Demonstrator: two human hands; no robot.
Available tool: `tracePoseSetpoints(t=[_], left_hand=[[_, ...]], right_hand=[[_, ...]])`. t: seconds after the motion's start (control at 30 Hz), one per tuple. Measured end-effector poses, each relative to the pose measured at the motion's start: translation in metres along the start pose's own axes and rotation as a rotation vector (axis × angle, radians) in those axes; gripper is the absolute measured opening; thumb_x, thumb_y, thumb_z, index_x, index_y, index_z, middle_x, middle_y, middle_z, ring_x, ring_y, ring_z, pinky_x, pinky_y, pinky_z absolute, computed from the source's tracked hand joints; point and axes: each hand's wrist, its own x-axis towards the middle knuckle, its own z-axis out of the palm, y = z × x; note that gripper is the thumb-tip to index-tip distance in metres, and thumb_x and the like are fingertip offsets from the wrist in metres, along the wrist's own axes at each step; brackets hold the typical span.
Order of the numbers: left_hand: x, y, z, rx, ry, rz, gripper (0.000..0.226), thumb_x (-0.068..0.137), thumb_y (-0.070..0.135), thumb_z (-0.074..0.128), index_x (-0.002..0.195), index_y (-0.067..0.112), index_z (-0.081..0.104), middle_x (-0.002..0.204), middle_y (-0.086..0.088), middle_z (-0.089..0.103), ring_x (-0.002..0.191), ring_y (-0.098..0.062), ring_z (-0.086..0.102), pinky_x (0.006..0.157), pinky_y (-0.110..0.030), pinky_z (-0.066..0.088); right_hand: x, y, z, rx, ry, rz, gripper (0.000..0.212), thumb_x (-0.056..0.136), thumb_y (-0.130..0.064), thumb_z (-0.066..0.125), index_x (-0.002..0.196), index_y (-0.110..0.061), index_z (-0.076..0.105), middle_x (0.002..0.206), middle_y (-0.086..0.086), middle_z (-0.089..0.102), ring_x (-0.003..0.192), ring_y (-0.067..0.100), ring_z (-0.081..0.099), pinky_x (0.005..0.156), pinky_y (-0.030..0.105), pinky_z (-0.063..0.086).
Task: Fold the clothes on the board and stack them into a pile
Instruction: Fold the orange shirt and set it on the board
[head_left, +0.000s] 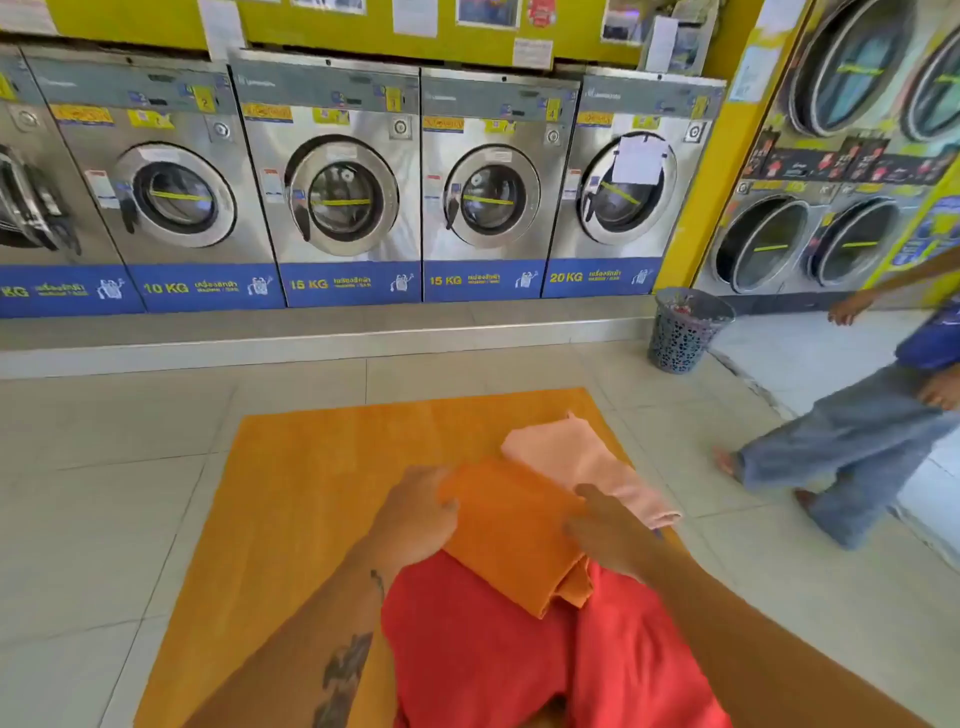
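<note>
A row of steel front-loading washing machines (337, 182) lines the yellow wall (156, 23); pale floor tiles (104, 441) shine; a perforated basket (683, 330) stands near stacked dryers (831, 156).

A single head-worn camera is looking forward and down, sitting close over the board (311, 493) on the floor (104, 441), and taking in washing machines (343, 197) well beyond.

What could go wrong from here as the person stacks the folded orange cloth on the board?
1. The pink cloth lies at the board's right edge, so the pile could slide off.
2. The orange cloth, held by the left hand and right hand, overlaps the unfolded red garment and may unfold.
</note>
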Motion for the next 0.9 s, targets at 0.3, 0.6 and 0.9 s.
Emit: tracePoseSetpoints(t=[0.3, 0.6, 0.9], left_hand=[[0.071, -0.049, 0.018, 0.165, -0.236, -0.055, 0.060, 0.091, 0.059, 0.031, 0.150, 0.046, 0.022, 0.163, 0.000, 0.006, 0.146, -0.030, 0.012, 0.115, -0.051, 0.021], [0.099, -0.036, 0.030, 0.097, -0.308, -0.056, 0.056, 0.096, 0.049, 0.029, 0.151, 0.044, 0.020, 0.159, 0.003, 0.010, 0.142, -0.036, 0.018, 0.113, -0.051, 0.025], [0.090, -0.037, 0.005, -0.572, -0.427, -0.296, 0.070, 0.076, 0.027, 0.078, 0.137, 0.045, 0.050, 0.137, 0.001, 0.050, 0.112, -0.023, 0.056, 0.096, -0.044, 0.050]], right_hand=[[0.019, -0.005, 0.022, -0.073, 0.141, 0.206, 0.073, 0.080, -0.050, 0.051, 0.147, -0.029, 0.031, 0.144, 0.009, 0.044, 0.128, 0.035, 0.043, 0.105, 0.051, 0.038], [0.028, -0.009, 0.013, 0.021, 0.060, 0.140, 0.056, 0.075, -0.041, 0.068, 0.127, -0.038, 0.049, 0.122, 0.001, 0.049, 0.103, 0.021, 0.053, 0.081, 0.032, 0.049], [0.024, -0.010, 0.024, 0.026, 0.108, -0.070, 0.066, 0.077, -0.022, 0.066, 0.129, -0.055, 0.041, 0.124, -0.012, 0.042, 0.108, 0.013, 0.043, 0.089, 0.031, 0.042]])
